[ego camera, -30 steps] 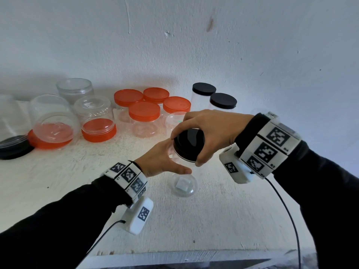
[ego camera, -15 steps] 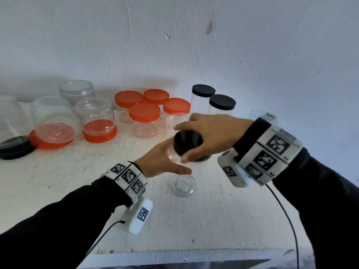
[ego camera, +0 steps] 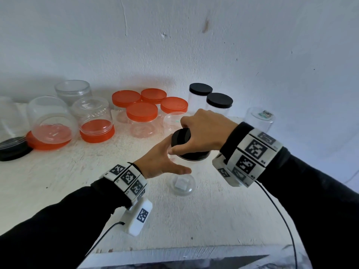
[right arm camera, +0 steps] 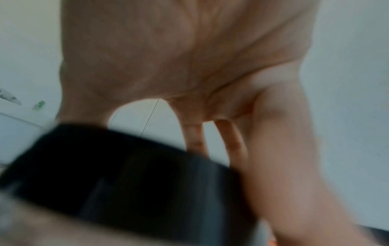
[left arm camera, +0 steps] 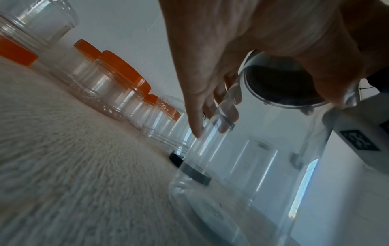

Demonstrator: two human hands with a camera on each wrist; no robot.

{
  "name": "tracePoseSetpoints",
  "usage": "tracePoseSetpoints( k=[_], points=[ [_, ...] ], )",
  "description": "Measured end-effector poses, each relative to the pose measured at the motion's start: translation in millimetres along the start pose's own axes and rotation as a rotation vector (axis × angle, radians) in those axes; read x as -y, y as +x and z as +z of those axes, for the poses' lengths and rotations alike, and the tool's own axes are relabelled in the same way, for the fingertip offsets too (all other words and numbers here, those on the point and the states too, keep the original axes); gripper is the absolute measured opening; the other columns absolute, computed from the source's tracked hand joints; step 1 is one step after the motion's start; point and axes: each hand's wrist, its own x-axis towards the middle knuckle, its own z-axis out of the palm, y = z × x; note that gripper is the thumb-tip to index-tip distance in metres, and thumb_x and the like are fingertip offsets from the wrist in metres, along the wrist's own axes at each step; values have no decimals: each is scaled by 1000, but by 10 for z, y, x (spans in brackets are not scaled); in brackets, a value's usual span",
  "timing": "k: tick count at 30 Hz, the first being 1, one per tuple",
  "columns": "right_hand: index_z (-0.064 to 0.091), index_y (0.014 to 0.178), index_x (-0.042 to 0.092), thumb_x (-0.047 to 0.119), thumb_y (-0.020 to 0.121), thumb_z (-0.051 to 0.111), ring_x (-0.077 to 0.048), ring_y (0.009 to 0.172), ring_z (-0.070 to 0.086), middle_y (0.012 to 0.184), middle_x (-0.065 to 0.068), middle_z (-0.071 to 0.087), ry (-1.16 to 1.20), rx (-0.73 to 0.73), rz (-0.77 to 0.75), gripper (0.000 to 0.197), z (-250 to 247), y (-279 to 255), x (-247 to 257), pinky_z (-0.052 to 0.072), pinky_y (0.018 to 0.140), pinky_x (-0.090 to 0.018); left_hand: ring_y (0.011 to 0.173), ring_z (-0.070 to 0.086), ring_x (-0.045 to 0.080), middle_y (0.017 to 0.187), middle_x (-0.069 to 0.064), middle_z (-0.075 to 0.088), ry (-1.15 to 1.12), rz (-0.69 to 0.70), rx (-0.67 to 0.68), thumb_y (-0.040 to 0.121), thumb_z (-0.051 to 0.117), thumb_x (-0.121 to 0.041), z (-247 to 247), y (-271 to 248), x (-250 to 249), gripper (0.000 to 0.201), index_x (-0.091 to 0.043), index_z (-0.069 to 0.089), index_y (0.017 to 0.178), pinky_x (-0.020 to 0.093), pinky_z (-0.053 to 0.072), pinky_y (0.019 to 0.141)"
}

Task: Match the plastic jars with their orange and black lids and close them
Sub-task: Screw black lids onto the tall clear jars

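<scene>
A tall clear plastic jar [ego camera: 182, 184] stands on the white table [ego camera: 58, 181] in front of me. My left hand [ego camera: 171, 160] holds its upper wall, thumb in front and fingers behind; the left wrist view shows those fingers [left arm camera: 210, 108] lying round the jar [left arm camera: 231, 166]. My right hand [ego camera: 194, 133] grips the black lid [ego camera: 194, 157] from above, on the jar's mouth. The lid [left arm camera: 282, 86] shows from below through the clear wall. In the right wrist view the lid [right arm camera: 126, 174] is a blurred black band under my right hand [right arm camera: 189, 66].
At the back stand several jars closed with orange lids [ego camera: 141, 113] and two with black lids [ego camera: 219, 100]. To the left, upturned jars sit on orange lids [ego camera: 95, 121], with a loose black lid [ego camera: 13, 148] beyond. An upturned clear jar [ego camera: 260, 119] stands at the right. The table's front edge [ego camera: 174, 251] is near.
My right hand has turned on the black lid, which went from tilted towards me to nearly level on the jar's mouth. The left hand kept its hold.
</scene>
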Motion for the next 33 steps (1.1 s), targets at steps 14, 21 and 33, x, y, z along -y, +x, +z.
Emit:
tracePoseSetpoints(
  k=[14, 21, 33],
  points=[
    [57, 112, 20, 74, 69, 54, -18, 81, 54, 83, 2, 53, -12, -56, -24, 69, 43, -31, -8, 41, 65, -29, 121, 48, 7, 126, -7, 54, 42, 36, -1, 50, 83, -40, 31, 5, 9, 98, -24, 35, 135, 36, 39, 104],
    [44, 128, 43, 44, 69, 76, -13, 107, 46, 112, 7, 45, 265, 308, -160, 67, -137, -45, -186, 47, 88, -29, 120, 42, -6, 127, -17, 47, 96, 47, 3, 51, 82, -41, 45, 6, -26, 100, -29, 30, 136, 11, 35, 99],
    [36, 136, 41, 43, 74, 72, -14, 116, 42, 126, 7, 39, 233, 325, -177, 71, -153, -87, -161, 43, 96, -32, 116, 41, -12, 127, -17, 46, 88, 54, -7, 56, 86, -31, 59, -1, -35, 98, -29, 28, 135, 5, 34, 94]
  ],
)
